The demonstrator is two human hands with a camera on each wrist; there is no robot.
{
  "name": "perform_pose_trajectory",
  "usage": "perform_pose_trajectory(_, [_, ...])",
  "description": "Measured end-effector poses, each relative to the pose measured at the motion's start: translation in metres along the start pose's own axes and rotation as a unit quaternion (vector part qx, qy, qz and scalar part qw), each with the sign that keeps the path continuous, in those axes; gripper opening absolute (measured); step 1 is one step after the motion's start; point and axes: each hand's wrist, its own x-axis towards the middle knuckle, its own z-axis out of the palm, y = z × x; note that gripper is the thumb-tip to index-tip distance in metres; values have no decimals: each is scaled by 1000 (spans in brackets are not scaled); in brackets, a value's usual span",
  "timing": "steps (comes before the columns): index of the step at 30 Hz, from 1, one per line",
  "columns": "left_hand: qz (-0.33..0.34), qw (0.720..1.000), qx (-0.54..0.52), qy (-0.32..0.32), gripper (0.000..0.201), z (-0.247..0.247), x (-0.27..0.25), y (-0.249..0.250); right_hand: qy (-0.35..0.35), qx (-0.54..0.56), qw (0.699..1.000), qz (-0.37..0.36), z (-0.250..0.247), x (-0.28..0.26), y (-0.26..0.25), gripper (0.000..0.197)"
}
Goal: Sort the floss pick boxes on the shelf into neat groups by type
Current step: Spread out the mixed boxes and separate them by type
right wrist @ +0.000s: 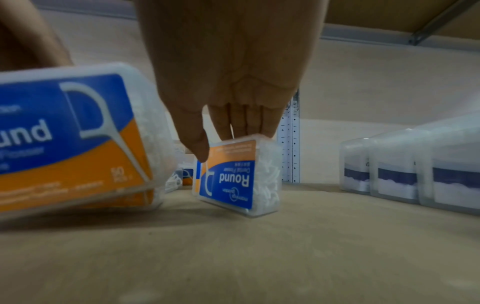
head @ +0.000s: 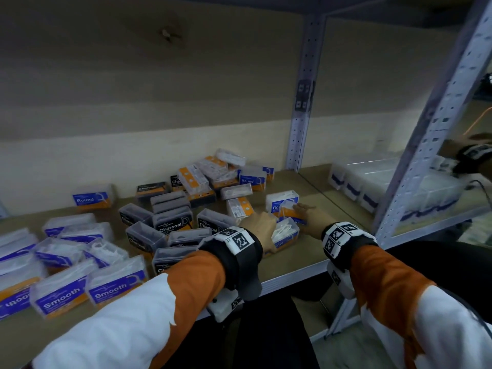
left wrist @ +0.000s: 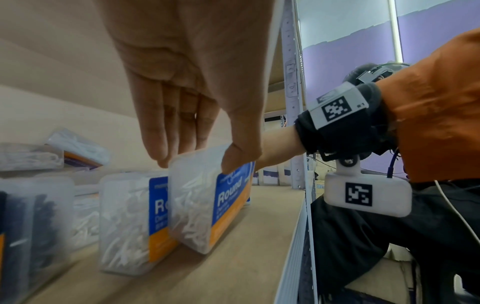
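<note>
My left hand (head: 266, 226) (left wrist: 200, 162) pinches a clear Round floss pick box (head: 286, 233) (left wrist: 207, 205) by its top edge. The box is tilted, with its lower corner on the shelf board (head: 306, 259). Just to its right, my right hand (head: 298, 209) (right wrist: 223, 144) pinches a second Round box (head: 291, 213) (right wrist: 241, 179) from above; its label reads upside down and it leans on one edge. A third Round box (head: 279, 201) (left wrist: 130, 222) stands upright behind them. In the right wrist view the left-held box (right wrist: 72, 139) fills the left side.
Black Charcoal boxes (head: 170, 222) cluster mid-shelf, Smooth boxes (head: 64, 291) lie at the front left, and a mixed pile (head: 213, 171) sits at the back. A lone Round box (head: 91, 198) stands back left. Beyond the metal upright (head: 300, 102), a row of boxes (head: 372, 190) (right wrist: 405, 179) fills the neighbouring bay.
</note>
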Motion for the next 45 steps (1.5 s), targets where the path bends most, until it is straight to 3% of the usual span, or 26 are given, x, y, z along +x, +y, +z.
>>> perform_pose_trajectory(2, [-4,1000,-7,-11,23,2,5,-1,4,-5,1000,3,0,0,1,64])
perform_pose_trajectory(5, [-16,999,-12,-26,44,4,9,-5,5,-8,1000,2,0,0,2,63])
perform_pose_trajectory(7, [-13,999,-21,-23,25,7,14,-7,4,-5,1000,1,1,0,3,63])
perform_pose_trajectory(8, [-16,999,-27,-21,27,7,16,-8,5,-3,1000,0,1,0,3,63])
perform_pose_trajectory(11, [-21,999,-24,-23,48,9,19,-12,10,3,1000,-3,3,-1,4,64])
perform_pose_trajectory(30, [-24,996,51,-73,34,1,33,0,13,39,999,9,7,-1,2,65])
perform_pose_trajectory(45, [-37,996,35,-74,37,1,41,-3,9,48,999,19,0,-6,-1,62])
